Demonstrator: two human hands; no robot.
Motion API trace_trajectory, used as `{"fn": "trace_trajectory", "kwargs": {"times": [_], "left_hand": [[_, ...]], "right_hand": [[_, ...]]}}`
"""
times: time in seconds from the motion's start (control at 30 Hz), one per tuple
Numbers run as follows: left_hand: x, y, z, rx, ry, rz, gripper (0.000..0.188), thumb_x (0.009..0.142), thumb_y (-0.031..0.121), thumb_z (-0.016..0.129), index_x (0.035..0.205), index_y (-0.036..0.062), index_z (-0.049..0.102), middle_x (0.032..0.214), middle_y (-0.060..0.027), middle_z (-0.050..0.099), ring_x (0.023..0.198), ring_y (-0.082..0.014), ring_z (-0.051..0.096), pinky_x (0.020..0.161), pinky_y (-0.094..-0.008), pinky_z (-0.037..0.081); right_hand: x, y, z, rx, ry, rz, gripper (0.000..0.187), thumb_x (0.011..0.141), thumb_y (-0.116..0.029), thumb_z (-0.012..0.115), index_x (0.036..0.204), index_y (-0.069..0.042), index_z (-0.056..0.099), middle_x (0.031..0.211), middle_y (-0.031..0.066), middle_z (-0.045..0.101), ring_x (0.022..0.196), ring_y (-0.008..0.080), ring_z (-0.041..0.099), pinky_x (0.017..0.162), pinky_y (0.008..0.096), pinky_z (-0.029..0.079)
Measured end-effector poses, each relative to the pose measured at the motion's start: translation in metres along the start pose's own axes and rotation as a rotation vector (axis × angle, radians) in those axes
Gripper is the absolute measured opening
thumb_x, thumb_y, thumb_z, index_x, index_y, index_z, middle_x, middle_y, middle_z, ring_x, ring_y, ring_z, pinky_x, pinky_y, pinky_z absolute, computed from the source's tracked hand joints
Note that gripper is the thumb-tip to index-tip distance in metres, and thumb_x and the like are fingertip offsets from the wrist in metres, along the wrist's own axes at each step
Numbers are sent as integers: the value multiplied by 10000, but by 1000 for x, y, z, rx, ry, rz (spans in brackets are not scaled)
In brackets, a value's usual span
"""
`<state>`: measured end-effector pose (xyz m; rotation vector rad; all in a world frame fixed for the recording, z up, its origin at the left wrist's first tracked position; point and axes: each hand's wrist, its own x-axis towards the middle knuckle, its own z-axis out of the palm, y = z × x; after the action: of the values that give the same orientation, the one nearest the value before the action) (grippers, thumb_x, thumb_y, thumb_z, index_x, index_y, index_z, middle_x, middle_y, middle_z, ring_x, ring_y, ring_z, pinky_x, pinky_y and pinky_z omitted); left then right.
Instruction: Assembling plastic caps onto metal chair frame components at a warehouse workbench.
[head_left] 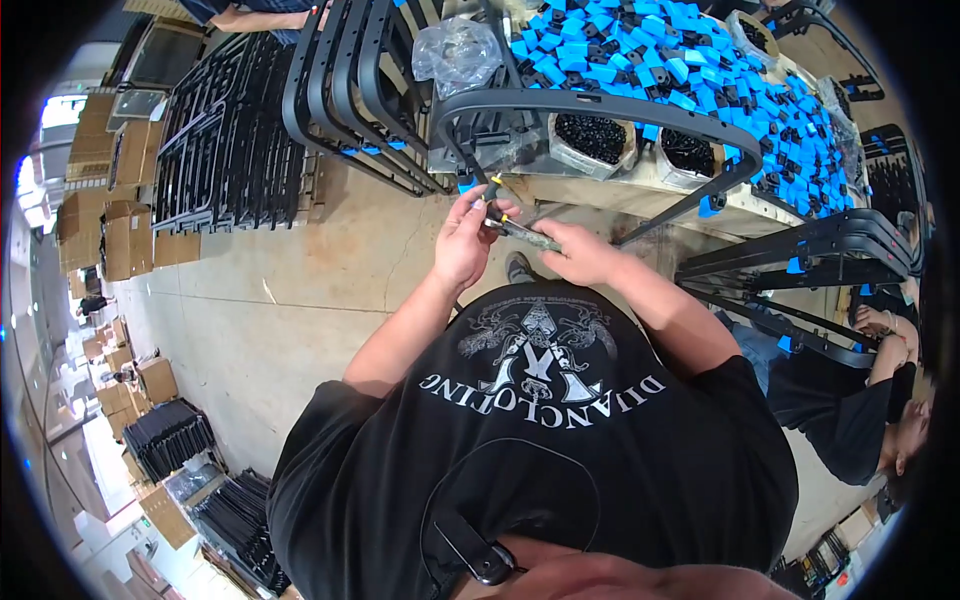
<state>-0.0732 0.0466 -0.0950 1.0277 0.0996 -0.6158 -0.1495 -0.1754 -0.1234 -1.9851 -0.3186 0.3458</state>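
My left hand (462, 245) is closed in front of me, its fingers pinching a small dark piece with yellow bits (493, 188) whose kind I cannot make out. Coming from the right, my right hand (585, 257) is wrapped round a slim hand tool with a grey-green handle (535, 237). The tool's far end reaches the fingers of my left hand, which partly hide it. Just beyond both hands, a black tubular frame (600, 103) with blue plastic pieces on its legs stands against the workbench (640, 205).
Blue and black plastic pieces (600, 50) are heaped on the bench, beside two open containers (592, 168) of small black parts and a clear plastic bag (458, 55). Frames (345, 80) stand left and right (800, 250). Another person (840, 400) is at the right, one more at upper left.
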Motion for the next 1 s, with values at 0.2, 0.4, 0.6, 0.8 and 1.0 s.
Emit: {"fn": "trace_trajectory", "kwargs": {"times": [0.2,0.4,0.6,0.8,1.0], "left_hand": [[0,5,-66,167,230,279,165,1070,116,481,1196,55,394,1014,-166,652,829,-243,680,769,-383,593],[57,22,-138,229,252,190,176,1043,153,570,1149,39,488,892,-116,654,704,-183,632,637,-327,542],[100,24,-143,54,156,-57,164,1047,166,560,1148,107,443,798,-52,551,533,-90,420,486,-259,377],[105,29,-153,27,102,-114,172,1051,168,551,1146,106,423,827,-76,563,539,-107,399,515,-294,369],[119,39,-155,22,64,-211,190,1042,161,562,1150,101,418,804,-76,570,546,-122,425,503,-297,376]], "right_hand": [[-1,1,19,-104,281,-120,371,913,-200,640,1224,-18,551,1081,226,661,993,412,659,865,459,524],[43,13,44,243,298,546,393,980,-368,606,1082,11,621,913,207,674,889,334,657,807,427,497],[84,11,98,406,391,691,352,992,-349,599,1039,-2,634,792,75,625,734,188,580,678,367,467],[89,-4,121,711,429,747,254,1032,-307,555,1046,-55,580,736,14,536,593,110,488,509,290,406],[102,-18,139,767,549,716,217,1036,-280,549,966,-76,518,755,3,519,561,83,456,467,265,385]]}}
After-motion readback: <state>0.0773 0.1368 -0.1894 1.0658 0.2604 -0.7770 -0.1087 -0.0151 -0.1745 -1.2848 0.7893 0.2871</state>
